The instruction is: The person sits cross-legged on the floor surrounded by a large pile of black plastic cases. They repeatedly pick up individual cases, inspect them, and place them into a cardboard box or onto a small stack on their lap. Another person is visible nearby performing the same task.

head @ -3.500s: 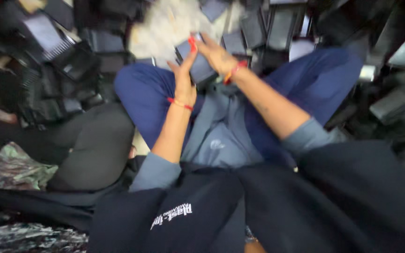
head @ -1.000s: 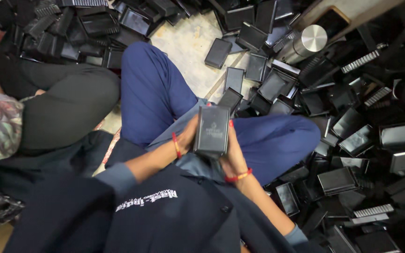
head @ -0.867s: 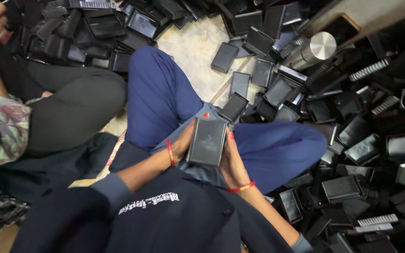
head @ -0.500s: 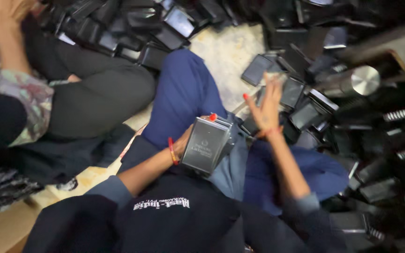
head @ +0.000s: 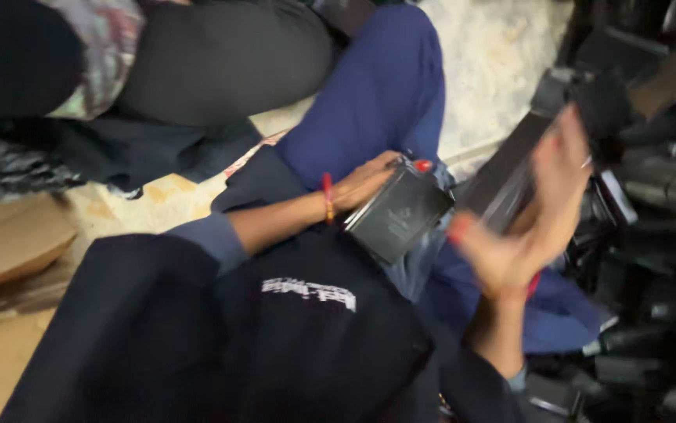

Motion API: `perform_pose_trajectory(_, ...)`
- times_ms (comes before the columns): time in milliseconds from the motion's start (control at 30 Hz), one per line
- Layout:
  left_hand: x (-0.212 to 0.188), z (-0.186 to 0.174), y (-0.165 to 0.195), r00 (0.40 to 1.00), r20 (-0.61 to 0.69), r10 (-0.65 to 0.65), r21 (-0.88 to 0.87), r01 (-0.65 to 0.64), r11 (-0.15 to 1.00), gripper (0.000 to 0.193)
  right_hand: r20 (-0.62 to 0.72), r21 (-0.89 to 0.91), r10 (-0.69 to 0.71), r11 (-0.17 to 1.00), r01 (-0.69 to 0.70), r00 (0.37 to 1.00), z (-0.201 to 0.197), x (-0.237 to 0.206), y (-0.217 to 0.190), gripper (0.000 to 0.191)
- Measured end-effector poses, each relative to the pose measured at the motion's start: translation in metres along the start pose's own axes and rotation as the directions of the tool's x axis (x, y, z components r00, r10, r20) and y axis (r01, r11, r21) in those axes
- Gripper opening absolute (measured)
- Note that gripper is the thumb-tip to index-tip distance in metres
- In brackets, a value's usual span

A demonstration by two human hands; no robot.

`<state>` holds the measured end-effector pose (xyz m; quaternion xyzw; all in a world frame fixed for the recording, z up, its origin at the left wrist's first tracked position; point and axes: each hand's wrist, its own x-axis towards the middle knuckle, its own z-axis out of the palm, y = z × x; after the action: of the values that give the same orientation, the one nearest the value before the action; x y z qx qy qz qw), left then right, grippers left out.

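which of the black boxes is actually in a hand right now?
The flat black box resting on the lap, gripped by the left hand. The others lie in the pile at right; the right hand is blurred.

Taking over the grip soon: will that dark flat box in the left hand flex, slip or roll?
The dark box looks stiff: its edges stay straight in the left hand. Its sheen hints it could be slippery. Flat faces mean it should not roll. Its weight cannot be judged.
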<state>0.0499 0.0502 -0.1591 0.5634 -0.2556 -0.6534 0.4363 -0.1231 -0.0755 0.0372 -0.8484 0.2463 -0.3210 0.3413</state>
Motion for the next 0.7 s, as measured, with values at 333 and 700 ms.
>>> perform_pose_trajectory(333, -0.068, -0.027, 0.013, 0.821, -0.039, 0.570, 0.061, -0.568, 0.821, 0.049, 0.292, 0.008, -0.455, 0.881, 0.473, 0.841, 0.077, 0.006, -0.139, 0.069)
perform_pose_trajectory(700, -0.384, -0.137, 0.053, 0.386, -0.748, 0.540, 0.294, -0.536, 0.791, 0.043, 0.377, 0.568, -0.896, 0.425, 0.705, 0.237, 0.227, 0.104, -0.352, 0.067)
